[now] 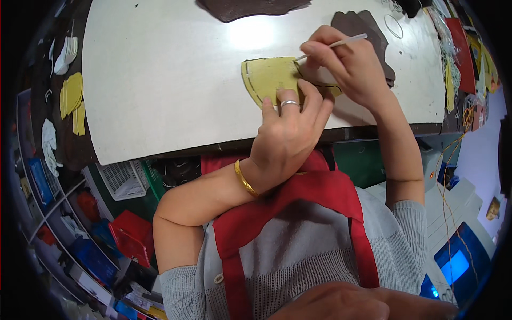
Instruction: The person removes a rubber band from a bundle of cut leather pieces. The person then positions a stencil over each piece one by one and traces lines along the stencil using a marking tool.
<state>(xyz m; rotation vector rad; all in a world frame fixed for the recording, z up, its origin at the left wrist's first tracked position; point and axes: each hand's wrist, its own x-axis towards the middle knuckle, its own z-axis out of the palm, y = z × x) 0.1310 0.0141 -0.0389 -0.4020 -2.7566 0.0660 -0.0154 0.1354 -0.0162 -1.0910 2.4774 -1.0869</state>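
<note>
A yellow fan-shaped pattern piece (266,72) with dark markings along its edges lies flat on the white table. My left hand (288,125), fingers spread, presses down on its near part. Between the fingers of my right hand (346,66) is a slim pale pen (356,39). Its tip meets the piece's upper right corner. Dark material shows along the right side of the pattern piece, partly covered by my hands. Just beyond my right hand lies a stack of dark brown leather pieces (368,32).
More dark leather (250,8) sits at the table's far edge. A wire ring (393,25) lies at the far right. Yellow pattern pieces (72,95) and a white glove (49,144) are beyond the left edge. Below stand a white basket (124,178) and a red bin (130,237).
</note>
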